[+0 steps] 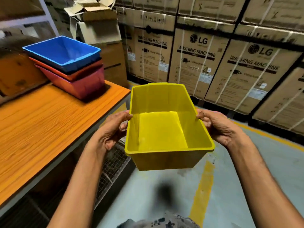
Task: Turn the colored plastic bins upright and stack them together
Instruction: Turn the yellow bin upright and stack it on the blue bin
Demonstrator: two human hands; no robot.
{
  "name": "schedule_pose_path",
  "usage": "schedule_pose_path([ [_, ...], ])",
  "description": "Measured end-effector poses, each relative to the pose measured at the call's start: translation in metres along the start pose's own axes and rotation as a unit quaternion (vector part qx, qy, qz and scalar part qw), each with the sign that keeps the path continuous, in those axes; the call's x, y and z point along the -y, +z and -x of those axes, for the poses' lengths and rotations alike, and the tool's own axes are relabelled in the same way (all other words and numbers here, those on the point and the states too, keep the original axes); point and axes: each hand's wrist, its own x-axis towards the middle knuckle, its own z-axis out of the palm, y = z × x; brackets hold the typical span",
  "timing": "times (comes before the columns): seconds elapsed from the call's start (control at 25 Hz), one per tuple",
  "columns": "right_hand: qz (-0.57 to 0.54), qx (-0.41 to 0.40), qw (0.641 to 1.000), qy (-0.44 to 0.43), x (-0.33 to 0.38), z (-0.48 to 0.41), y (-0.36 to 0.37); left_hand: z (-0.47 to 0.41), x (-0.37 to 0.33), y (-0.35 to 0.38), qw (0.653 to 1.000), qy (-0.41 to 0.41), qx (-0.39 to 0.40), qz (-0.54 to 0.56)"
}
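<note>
Yellow bin (166, 127): upright, held in the air beside the table (41, 129), over the floor.
Left hand (113, 129): fingers curled, grips left rim.
Right hand (217, 127): grips right rim.
Stack: blue bin (65, 51) nested in orange bin (77, 75), in red bin (82, 86), on table's far end.

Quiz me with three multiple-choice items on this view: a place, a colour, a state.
1. The stack of nested plastic bins stands on: A) the floor B) the orange wooden table C) a carton.
2. Its top bin is: A) red B) yellow C) blue.
3. The yellow rectangular plastic bin is: A) upside down B) upright, held aloft C) in the stack.
B: the stack rests on that table. C: the blue plastic bin sits uppermost. B: left hand and right hand grip its rims, opening upward.
</note>
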Motion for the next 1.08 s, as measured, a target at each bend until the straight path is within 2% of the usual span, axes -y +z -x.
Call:
schedule_pose_path([
  [0.2, 0.062, 0.068, 0.994, -0.057, 0.061, -0.064, 0.0, -0.012, -0.026, 0.026, 0.992, 0.117, -0.048, 0.011],
  [0.36, 0.028, 0.137, 0.987, -0.073, 0.095, -0.109, 0.025, -0.016, -0.057, 0.033, 0.98, 0.175, -0.089, 0.027],
  [0.48, -0.044, 0.22, 0.974, -0.036, 0.127, -0.133, 0.059, -0.022, -0.085, 0.026, 0.972, 0.192, -0.122, 0.05],
  [0.72, -0.063, 0.286, 0.956, -0.035, 0.192, -0.178, 0.128, -0.055, -0.158, -0.009, 0.952, 0.273, -0.135, 0.044],
  [0.88, 0.0, 0.285, 0.955, -0.085, 0.229, -0.213, 0.183, -0.082, -0.203, -0.037, 0.939, 0.299, -0.163, 0.042],
  [1.0, 0.0, 0.3, 0.949, -0.101, 0.255, -0.231, 0.221, -0.096, -0.241, -0.068, 0.933, 0.305, -0.189, -0.042],
  [1.08, -0.016, 0.32, 0.942, -0.1, 0.271, -0.236, 0.246, -0.107, -0.266, -0.088, 0.922, 0.303, -0.233, -0.067],
])
